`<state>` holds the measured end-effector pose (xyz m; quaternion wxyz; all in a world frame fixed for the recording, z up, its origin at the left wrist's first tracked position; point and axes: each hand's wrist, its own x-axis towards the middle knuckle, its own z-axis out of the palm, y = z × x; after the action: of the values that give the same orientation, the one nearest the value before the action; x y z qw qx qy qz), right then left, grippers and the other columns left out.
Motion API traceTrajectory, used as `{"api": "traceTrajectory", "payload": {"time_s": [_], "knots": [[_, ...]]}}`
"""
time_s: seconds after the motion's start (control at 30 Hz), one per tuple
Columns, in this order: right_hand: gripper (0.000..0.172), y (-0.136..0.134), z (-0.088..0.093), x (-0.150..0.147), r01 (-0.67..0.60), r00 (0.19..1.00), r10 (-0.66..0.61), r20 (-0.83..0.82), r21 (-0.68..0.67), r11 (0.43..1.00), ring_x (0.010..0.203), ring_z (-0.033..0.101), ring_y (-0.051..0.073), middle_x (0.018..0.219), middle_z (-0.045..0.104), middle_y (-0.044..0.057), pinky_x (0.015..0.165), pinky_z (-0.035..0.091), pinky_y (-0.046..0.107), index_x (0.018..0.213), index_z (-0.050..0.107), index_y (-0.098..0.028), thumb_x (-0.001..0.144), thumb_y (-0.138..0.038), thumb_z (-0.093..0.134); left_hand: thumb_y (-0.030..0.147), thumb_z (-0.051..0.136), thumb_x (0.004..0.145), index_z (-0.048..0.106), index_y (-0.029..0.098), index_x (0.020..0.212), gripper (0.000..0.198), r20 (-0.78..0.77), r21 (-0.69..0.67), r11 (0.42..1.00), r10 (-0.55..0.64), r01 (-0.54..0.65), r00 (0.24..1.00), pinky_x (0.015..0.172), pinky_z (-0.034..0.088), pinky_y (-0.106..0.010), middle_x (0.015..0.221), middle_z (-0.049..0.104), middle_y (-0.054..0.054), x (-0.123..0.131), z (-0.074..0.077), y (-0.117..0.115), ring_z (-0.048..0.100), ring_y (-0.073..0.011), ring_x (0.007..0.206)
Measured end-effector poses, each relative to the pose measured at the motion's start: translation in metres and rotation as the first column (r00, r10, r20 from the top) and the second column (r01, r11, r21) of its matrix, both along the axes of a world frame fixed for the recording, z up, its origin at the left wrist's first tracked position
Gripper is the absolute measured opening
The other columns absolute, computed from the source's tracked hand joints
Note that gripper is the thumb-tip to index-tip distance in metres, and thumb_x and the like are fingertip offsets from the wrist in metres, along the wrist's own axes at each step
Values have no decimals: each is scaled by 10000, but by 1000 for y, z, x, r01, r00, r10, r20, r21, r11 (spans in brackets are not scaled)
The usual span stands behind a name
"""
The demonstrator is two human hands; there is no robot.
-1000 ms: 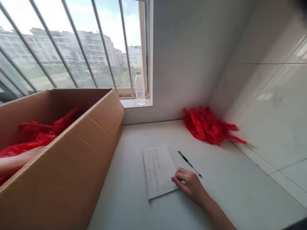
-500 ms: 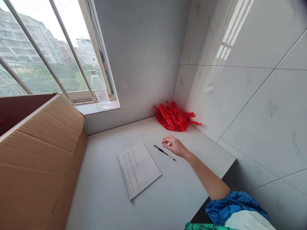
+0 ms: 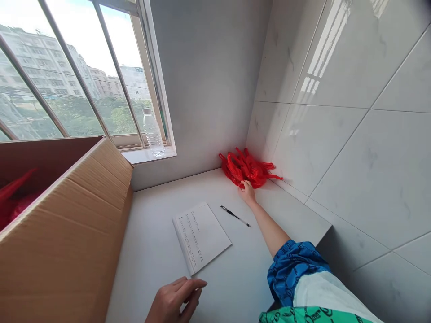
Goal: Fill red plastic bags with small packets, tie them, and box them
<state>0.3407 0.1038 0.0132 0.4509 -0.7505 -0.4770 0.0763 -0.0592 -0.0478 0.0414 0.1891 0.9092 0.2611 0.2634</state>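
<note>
My right hand (image 3: 248,192) is stretched to the back corner of the white counter and touches the near edge of a heap of red plastic bags (image 3: 248,168); its fingers are tucked into the bags, so their grip is hidden. My left hand (image 3: 175,301) hovers low over the counter's front, fingers loosely out, holding nothing, just short of a white sheet with printed columns (image 3: 201,235). A black pen (image 3: 235,216) lies between the sheet and my right forearm.
A big open cardboard box (image 3: 67,224) fills the left side, with red bags inside (image 3: 13,197). A clear water bottle (image 3: 153,132) stands on the window sill. Tiled walls close the counter (image 3: 158,233) at the back and right.
My right hand left the pen's side and reached back to the red bag heap. My left hand came into view at the bottom. The view swung slightly left.
</note>
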Motion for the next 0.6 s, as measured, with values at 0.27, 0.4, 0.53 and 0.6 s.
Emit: {"api": "traceTrajectory", "payload": {"time_s": [0.27, 0.4, 0.53, 0.6], "knots": [[444, -39, 40, -10, -120, 982, 156, -108, 280, 952, 1204, 588, 264, 1276, 648, 154, 1030, 470, 388, 1085, 679, -135, 969, -478, 422, 497, 423, 997, 708, 254, 1008, 374, 11, -468, 868, 193, -165, 981, 542, 448, -209, 662, 658, 11, -10, -21, 19, 578, -137, 575], [329, -65, 48, -55, -403, 882, 461, -96, 352, 845, 1255, 576, 248, 1281, 658, 92, 1044, 476, 393, 1076, 711, -213, 948, -458, 533, 481, 461, 993, 681, 244, 1072, 333, 109, -501, 838, 310, -217, 944, 627, 489, -229, 742, 679, -1, -10, -6, 23, 645, -154, 696], [200, -86, 42, -94, -723, 673, 740, -4, 209, 659, 1253, 579, 254, 1191, 708, 62, 1063, 446, 442, 965, 744, -262, 936, -399, 602, 388, 532, 982, 657, 248, 1118, 232, 345, -360, 860, 484, -363, 804, 765, 521, -264, 921, 696, -13, -5, 20, 29, 667, -159, 855], [207, -92, 37, -107, -740, 671, 737, 82, 138, 659, 1158, 623, 254, 1103, 736, 50, 1039, 432, 460, 833, 726, -257, 941, -382, 602, 336, 542, 981, 661, 246, 1099, 190, 428, -251, 864, 504, -437, 751, 779, 516, -270, 994, 684, -21, 0, 31, 35, 652, -157, 897]]}}
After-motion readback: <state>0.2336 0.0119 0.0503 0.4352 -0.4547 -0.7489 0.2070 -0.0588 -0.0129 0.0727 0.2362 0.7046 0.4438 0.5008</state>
